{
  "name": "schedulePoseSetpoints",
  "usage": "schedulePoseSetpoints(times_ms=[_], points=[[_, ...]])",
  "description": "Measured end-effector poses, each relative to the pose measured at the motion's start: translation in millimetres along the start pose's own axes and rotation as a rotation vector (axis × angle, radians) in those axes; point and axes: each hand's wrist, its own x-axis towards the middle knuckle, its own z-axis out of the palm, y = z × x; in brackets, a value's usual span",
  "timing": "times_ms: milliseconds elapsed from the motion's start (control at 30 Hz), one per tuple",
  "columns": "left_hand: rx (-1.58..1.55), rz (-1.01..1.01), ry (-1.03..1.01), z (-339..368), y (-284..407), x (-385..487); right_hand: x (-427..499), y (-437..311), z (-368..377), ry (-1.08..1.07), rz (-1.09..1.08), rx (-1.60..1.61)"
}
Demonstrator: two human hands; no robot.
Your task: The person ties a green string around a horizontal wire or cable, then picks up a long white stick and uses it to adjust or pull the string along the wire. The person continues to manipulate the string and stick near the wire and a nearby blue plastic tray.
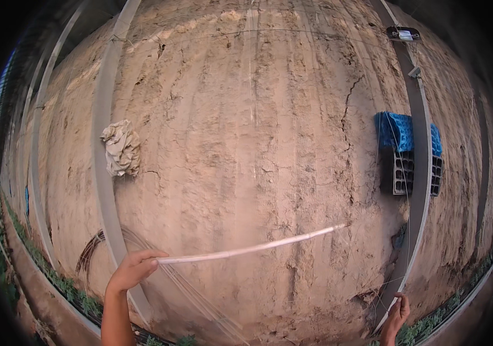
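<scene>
My left hand (136,267) grips one end of a pale, thin pole (250,248), which looks like a bamboo cane. The pole slants up to the right, and its far end lies against or close before an earthen wall (229,151). At the lower right, my right hand (395,315) is near the foot of a grey post (417,181), with the fingers curled and thin strings (387,283) close by. Whether it holds a string I cannot tell. Behind my left hand, a bundle of thin rods or cord (194,298) leans along the wall.
A second grey post (104,173) stands at the left, with a crumpled beige cloth or sheet (123,149) beside it. Blue trays (395,129) and a black seedling tray (403,173) hang behind the right post. Green plants (71,294) line the wall's foot.
</scene>
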Motion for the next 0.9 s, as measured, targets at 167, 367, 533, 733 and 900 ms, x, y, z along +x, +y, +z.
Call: schedulePoseSetpoints(times_ms=[167,367,533,733,900], points=[[-0.210,0.164,0.317,-86.3,-32.2,8.6,-34.7,2.2,35.0,-0.031,-0.170,-0.346],[-0.561,0.263,0.604,-133.8,-50.1,41.3,-36.0,-27.2,34.2,-0.032,-0.194,-0.618],[-0.350,0.332,0.512,-140.5,-25.5,107.3,-47.6,-39.2,41.4,-0.024,-0.200,-0.770],[-0.048,0.376,0.647,-170.3,30.0,220.6,-61.3,-35.7,71.5,-0.147,-0.151,-0.824],[0.957,0.539,1.069,-175.5,126.6,300.7,-62.4,-18.6,85.0,-0.131,-0.169,-0.804]])
